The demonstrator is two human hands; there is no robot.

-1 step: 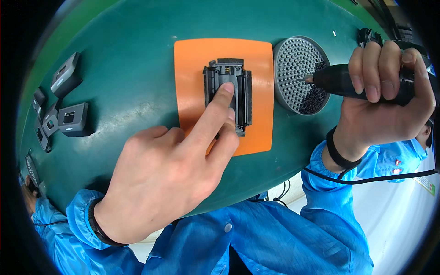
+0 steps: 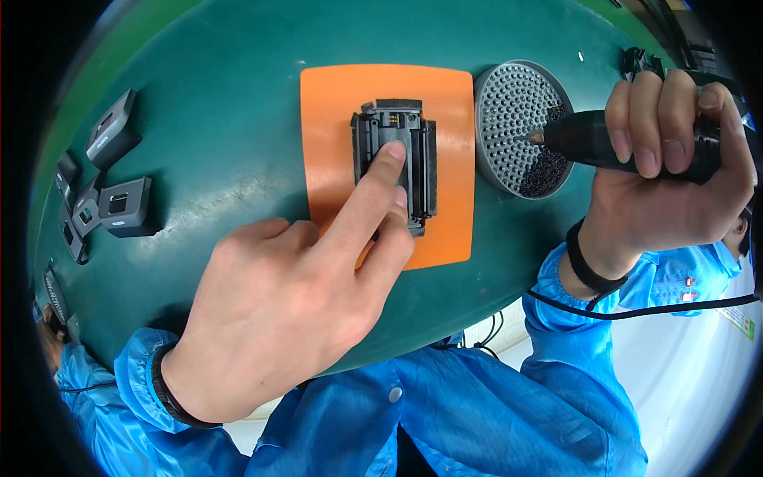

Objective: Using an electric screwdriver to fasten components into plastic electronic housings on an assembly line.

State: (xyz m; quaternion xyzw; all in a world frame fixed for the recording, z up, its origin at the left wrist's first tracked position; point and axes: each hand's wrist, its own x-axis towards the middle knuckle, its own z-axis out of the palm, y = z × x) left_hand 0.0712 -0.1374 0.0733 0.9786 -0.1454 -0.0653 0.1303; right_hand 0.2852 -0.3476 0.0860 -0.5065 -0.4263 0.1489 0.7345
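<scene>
On an orange mat (image 2: pixel 334 159) lies a black plastic housing (image 2: pixel 429 163) with slots and small gold contacts near its far end. My left hand (image 2: pixel 286 318) presses it from the near left, the index fingertip on its middle and the thumb close by; the other fingers are curled under. My right hand (image 2: pixel 664 159) is wrapped round a black electric screwdriver (image 2: pixel 584 137). Its thin bit points left, over a round grey tray (image 2: pixel 509 99) of small holes. Tiny black screws (image 2: pixel 544 175) are heaped along the tray's right side. Whether a screw sits on the bit is too small to tell.
Several grey and black box-shaped housings (image 2: pixel 127 203) lie at the left of the green table (image 2: pixel 230 103). A black cable (image 2: pixel 660 312) runs under my right wrist. Another person's hand (image 2: pixel 52 342) shows at the far left edge, and a blue sleeve (image 2: pixel 675 278) at the right.
</scene>
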